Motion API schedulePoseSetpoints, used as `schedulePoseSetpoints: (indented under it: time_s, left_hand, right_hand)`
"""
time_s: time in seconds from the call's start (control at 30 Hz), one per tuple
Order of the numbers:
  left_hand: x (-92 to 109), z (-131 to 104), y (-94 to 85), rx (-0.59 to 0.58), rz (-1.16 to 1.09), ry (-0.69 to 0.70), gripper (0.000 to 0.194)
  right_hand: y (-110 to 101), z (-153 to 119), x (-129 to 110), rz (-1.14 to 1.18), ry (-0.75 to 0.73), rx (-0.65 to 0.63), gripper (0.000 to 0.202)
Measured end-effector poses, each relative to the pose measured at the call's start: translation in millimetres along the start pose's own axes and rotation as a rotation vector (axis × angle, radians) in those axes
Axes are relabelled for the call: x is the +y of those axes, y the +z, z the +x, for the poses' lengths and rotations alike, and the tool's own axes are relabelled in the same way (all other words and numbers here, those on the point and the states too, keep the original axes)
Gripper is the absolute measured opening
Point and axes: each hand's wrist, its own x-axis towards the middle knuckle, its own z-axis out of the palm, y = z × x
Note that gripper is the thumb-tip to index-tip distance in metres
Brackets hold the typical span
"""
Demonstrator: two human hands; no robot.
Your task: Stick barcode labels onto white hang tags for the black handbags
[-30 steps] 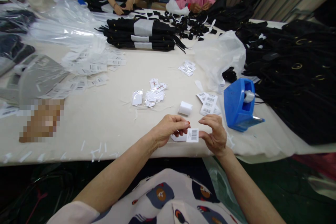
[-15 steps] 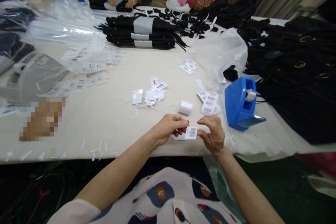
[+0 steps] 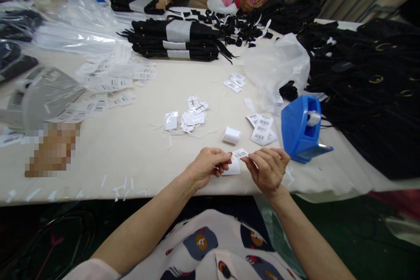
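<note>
Between my two hands, near the table's front edge, is a small white barcode label (image 3: pixel 240 153). My left hand (image 3: pixel 210 167) is closed, thumb and finger pinching the label's left end. At its right end, the thumb and fingertips of my right hand (image 3: pixel 267 168) pinch the label too. Below it lies a white paper piece (image 3: pixel 232 167), partly behind my left fingers. Just beyond my hands a curled white label strip (image 3: pixel 231 135) rests on the table. Sheets of barcode labels (image 3: pixel 261 129) lie to its right, beside a blue tape dispenser (image 3: pixel 300 129).
White hang tags (image 3: pixel 194 118) in clear film lie left of centre, with more barcode tags (image 3: pixel 234 82) behind. Folded black goods (image 3: pixel 175 39) are stacked farther back. A black pile (image 3: pixel 370 96) covers the right side; a grey dispenser (image 3: pixel 46 96) stands left. Two people sit across the table.
My right hand has closed its fingers onto the label's right end, where thumb and fingers were apart before. The label has tilted flatter. A co-worker's hands have moved apart over black cloth.
</note>
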Motion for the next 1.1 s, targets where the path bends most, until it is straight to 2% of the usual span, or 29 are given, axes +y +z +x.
schedulePoseSetpoints:
  time_s: [0.2,0.4,0.47,0.6,0.67,0.73,0.83,0.93,1.0,1.03,1.1]
  left_hand:
    - [-1.5,4.3,4.4,0.025,-0.063,-0.011,0.022]
    - [0.9,4.4,0.3,0.137,0.139,0.17,0.019]
    - [2.5,2.6,-2.9,0.146,0.187,0.219,0.019]
    - [2.7,0.6,-7.2,0.08,0.246,0.252,0.018]
    - [0.2,1.5,-7.6,0.056,0.275,0.257,0.017]
    - [-2.9,3.3,-7.8,0.034,0.315,0.263,0.017]
    - [-5.5,6.1,-9.8,0.025,0.403,0.267,0.018]
    - [-5.4,6.5,-15.8,0.187,0.606,0.293,0.022]
    - [-7.1,5.0,-21.8,0.282,0.794,0.409,0.02]
    - [-9.4,4.0,-24.9,0.276,0.893,0.508,0.018]
    - [-17.5,2.1,-31.2,0.156,1.096,0.744,0.018]
  right_hand:
    - [0.8,-0.6,-1.3,0.004,-0.025,-0.018,0.02]
    - [2.8,-5.6,4.1,0.136,0.015,-0.11,0.02]
    - [2.1,-5.3,3.5,0.237,0.178,-0.157,0.016]
    - [-0.4,1.0,-1.9,0.58,0.772,-0.299,0.015]
    - [-0.3,5.0,-5.1,0.763,0.959,-0.378,0.02]
    - [1.6,7.7,-7.8,0.882,1.055,-0.413,0.022]
    - [6.3,7.7,-9.8,0.94,1.119,-0.406,0.024]
    - [9.8,4.5,-8.1,0.889,1.18,-0.316,0.023]
    - [10.0,2.3,-6.3,0.839,1.226,-0.266,0.024]
    - [9.6,1.4,-5.9,0.824,1.237,-0.273,0.024]
    - [8.6,-0.1,-6.9,0.805,1.225,-0.345,0.024]
